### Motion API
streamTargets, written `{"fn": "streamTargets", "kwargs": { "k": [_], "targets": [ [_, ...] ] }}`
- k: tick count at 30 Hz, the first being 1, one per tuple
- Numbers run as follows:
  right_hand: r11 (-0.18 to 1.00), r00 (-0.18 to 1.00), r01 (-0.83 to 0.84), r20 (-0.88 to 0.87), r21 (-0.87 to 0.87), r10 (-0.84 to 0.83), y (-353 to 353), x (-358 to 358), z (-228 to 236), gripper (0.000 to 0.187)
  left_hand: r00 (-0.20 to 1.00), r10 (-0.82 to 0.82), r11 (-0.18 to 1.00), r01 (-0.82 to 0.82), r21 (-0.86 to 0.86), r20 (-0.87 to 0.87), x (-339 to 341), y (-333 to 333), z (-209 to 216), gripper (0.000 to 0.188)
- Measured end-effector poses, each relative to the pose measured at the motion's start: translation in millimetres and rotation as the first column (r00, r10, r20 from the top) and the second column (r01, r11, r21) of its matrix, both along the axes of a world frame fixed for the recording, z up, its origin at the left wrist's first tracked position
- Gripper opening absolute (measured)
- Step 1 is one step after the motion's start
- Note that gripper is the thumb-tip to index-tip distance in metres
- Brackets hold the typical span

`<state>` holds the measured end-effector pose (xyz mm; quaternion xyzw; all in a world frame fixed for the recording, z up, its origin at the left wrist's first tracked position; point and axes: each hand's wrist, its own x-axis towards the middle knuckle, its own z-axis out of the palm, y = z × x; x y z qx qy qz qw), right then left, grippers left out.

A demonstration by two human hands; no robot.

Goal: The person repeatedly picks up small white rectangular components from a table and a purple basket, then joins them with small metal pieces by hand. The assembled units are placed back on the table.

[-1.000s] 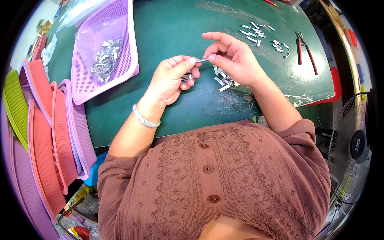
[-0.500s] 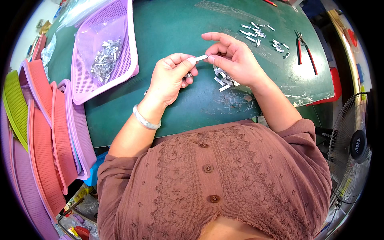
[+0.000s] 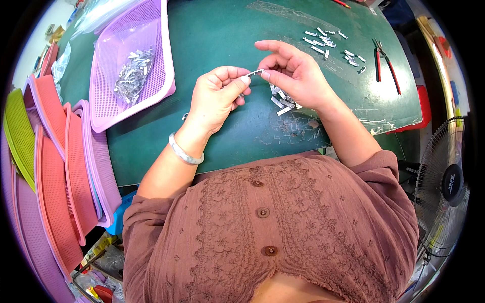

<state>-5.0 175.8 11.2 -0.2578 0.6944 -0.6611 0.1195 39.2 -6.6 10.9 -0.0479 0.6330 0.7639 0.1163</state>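
Note:
Between my two hands, above the green table, is a small narrow metal clip. My left hand pinches its left end between thumb and fingers. Thumb and fingertips of my right hand close on the other end, the index finger raised. More metal shows in the curled fingers of my left hand, too hidden to make out fully. Partly under my right hand lies a pile of similar metal clips. Several more loose clips are scattered farther off at the right.
A purple perforated basket at the left holds a clear bag of metal clips. Red-handled pliers lie on the green table at the right. Pink, purple and green baskets are stacked at far left; a fan stands at right.
The clip has been turned, so its narrow edge shows now instead of its flat face. My left hand has rolled slightly; my right hand has barely moved.

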Motion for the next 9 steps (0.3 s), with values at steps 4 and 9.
{"fn": "streamTargets", "kwargs": {
  "k": [4,9],
  "targets": [
    [1.000,1.000,0.008,-0.016,-0.021,-0.008,-0.1,0.4,-0.5,0.042,1.000,-0.005,1.000,0.005,0.002,0.004,-0.5,-0.1,-0.3,0.017],
    [1.000,0.995,0.025,-0.094,0.003,-0.024,0.8,-0.1,-2.7,0.044,1.000,-0.017,0.999,0.017,0.043,-0.005,-1.0,-0.9,-1.4,0.018]
  ]
}}
